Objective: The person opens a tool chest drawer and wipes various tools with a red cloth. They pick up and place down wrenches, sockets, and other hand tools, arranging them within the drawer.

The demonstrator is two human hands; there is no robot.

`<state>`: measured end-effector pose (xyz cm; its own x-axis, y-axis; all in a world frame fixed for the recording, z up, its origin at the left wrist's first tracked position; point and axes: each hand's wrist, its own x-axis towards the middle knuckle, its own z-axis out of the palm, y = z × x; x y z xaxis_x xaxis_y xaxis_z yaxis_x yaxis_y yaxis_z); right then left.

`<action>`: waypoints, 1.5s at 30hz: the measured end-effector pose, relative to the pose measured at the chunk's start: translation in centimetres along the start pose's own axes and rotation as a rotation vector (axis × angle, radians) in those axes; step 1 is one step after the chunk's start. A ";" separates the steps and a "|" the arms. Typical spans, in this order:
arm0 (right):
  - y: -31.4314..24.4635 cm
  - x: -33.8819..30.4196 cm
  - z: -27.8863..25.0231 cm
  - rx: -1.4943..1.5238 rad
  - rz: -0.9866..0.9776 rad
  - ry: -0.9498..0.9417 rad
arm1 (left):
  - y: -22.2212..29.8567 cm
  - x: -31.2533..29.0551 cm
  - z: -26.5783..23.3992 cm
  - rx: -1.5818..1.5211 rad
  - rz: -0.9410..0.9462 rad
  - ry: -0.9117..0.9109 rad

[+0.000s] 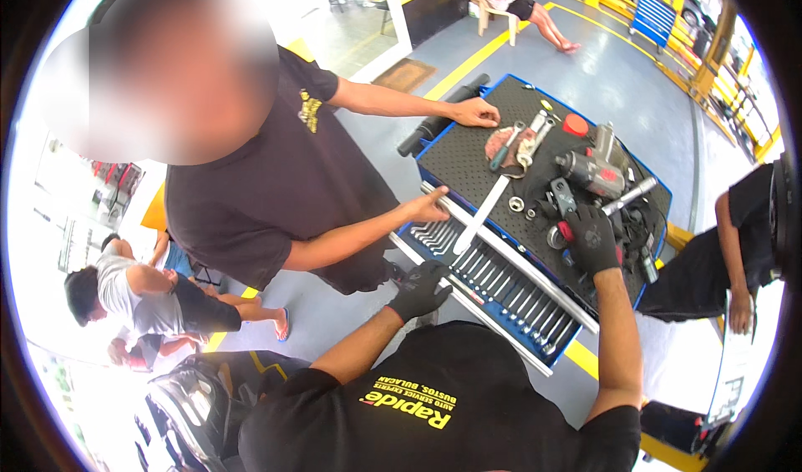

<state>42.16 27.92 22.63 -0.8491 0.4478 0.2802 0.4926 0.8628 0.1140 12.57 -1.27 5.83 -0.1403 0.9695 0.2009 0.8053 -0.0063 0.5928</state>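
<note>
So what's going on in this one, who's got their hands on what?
A person in black gloves stands at a blue tool cart. Their right hand rests on tools on the cart's black top mat, close to an impact wrench. Their left hand hovers at the open drawer of wrenches. Across the cart, a co-worker in a black shirt has one bare hand on the mat and the other at the drawer's edge.

My gloved right hand [591,240] rests among the tools on the black cart top [468,159], just below the impact wrench [595,170], while my gloved left hand [420,290] hovers beside the open wrench drawer [501,292].
</note>
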 end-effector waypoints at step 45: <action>-12.1 -19.1 13.2 2.158 1.290 1.018 | 5.0 35.2 3.0 0.027 0.675 0.016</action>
<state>49.85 12.03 3.32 0.0158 0.9296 -0.3683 -0.7597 -0.2283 -0.6089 13.39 33.52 13.51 0.3903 0.7512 0.5323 0.7333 -0.6033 0.3137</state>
